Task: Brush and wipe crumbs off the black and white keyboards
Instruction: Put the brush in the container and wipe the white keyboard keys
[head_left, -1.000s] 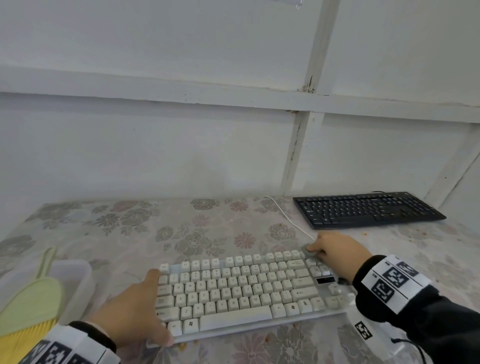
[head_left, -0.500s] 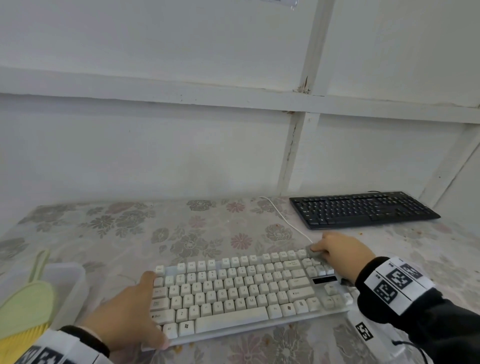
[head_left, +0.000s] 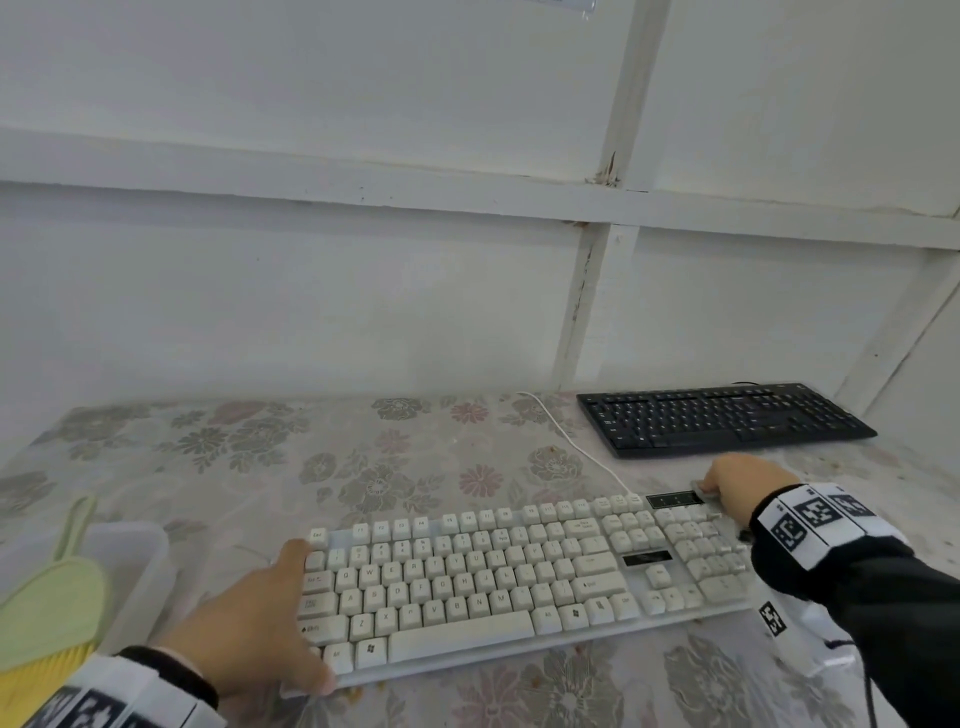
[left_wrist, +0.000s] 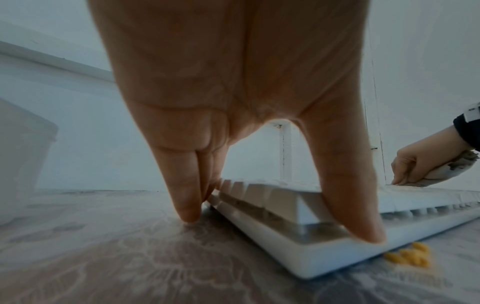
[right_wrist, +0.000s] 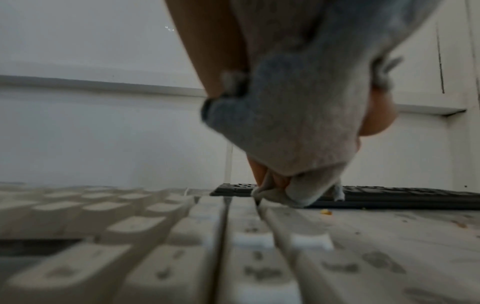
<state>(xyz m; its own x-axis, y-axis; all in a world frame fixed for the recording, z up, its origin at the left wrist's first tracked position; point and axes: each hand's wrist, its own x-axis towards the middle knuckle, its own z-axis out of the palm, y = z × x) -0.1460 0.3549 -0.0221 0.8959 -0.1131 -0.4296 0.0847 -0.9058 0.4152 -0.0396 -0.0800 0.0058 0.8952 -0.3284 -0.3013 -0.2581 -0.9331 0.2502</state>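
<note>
The white keyboard (head_left: 498, 577) lies on the flowered tablecloth in front of me. My left hand (head_left: 260, 629) grips its left end, thumb on the front corner and fingers behind the far corner; the left wrist view shows this end of the white keyboard (left_wrist: 298, 232) between thumb and fingers. My right hand (head_left: 737, 483) holds a grey cloth (right_wrist: 293, 127) and presses it on the keyboard's far right corner. The black keyboard (head_left: 722, 421) lies at the back right, untouched. Yellow crumbs (left_wrist: 410, 256) lie under the white keyboard's front edge.
A clear plastic box (head_left: 140, 571) stands at the left, with a green and yellow brush (head_left: 52, 618) lying on it. The white keyboard's cable (head_left: 566, 441) runs back toward the wall. Small crumbs (head_left: 852, 467) dot the cloth at the right.
My right hand with the cloth has slid right along the top row to the far right corner. The left hand keeps its grip on the left end.
</note>
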